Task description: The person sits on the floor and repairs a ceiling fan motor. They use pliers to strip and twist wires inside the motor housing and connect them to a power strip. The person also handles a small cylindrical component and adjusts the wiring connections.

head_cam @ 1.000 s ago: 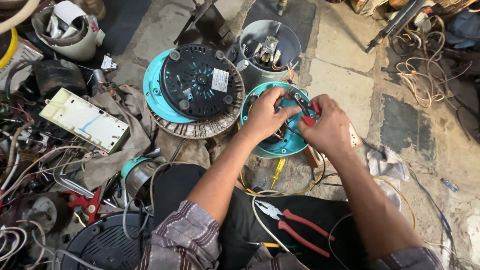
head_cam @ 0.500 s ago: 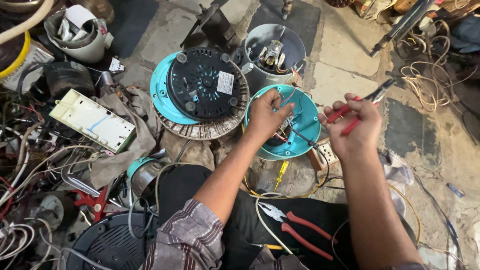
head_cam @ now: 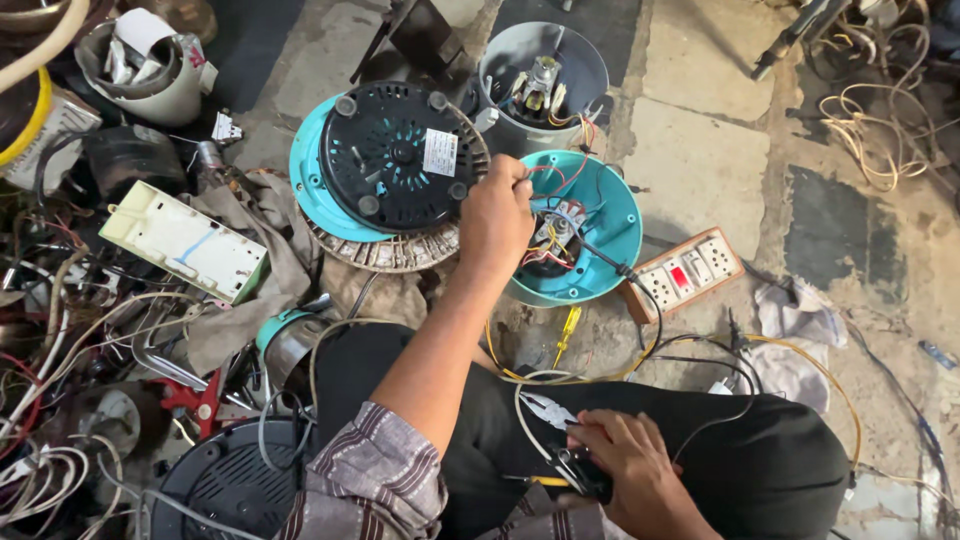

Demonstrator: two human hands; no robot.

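On a cluttered stone floor lies an upturned black-and-teal appliance base (head_cam: 385,165); just right, a teal housing (head_cam: 600,235) full of wiring, where the left hand (head_cam: 495,215) pinches wires. On the lap, the right hand (head_cam: 635,470) closes around pliers (head_cam: 560,425).

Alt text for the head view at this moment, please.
A person's left hand grips wires inside an open teal appliance shell on a stone floor, while the right hand rests on pliers on the lap. An upturned black motor base lies alongside.
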